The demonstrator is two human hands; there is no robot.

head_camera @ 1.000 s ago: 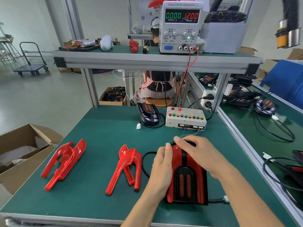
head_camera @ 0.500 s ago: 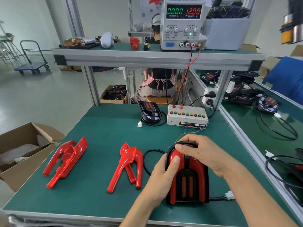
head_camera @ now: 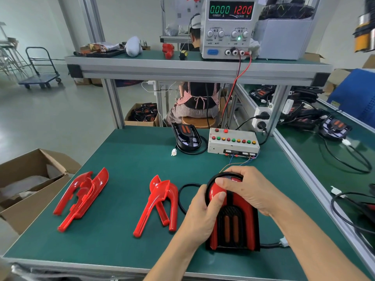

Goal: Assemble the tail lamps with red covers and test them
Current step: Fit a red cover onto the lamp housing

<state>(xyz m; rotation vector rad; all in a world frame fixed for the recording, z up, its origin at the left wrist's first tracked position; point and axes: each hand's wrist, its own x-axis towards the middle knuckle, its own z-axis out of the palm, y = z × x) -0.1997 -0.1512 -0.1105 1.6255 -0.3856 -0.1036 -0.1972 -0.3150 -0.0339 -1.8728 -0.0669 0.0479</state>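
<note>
Tail lamp [head_camera: 233,222] wears its red cover; both hands, left hand [head_camera: 203,211] and right hand [head_camera: 249,189], squeeze it. Testing and spare red covers [head_camera: 158,203] wait.

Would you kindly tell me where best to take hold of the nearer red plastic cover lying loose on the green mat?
Probably the joined, broad upper end of the nearer red plastic cover, taken from above. Its two prongs splay apart toward the table's near edge and look thin, while the top is one solid piece with free space around it for the grip.
</note>
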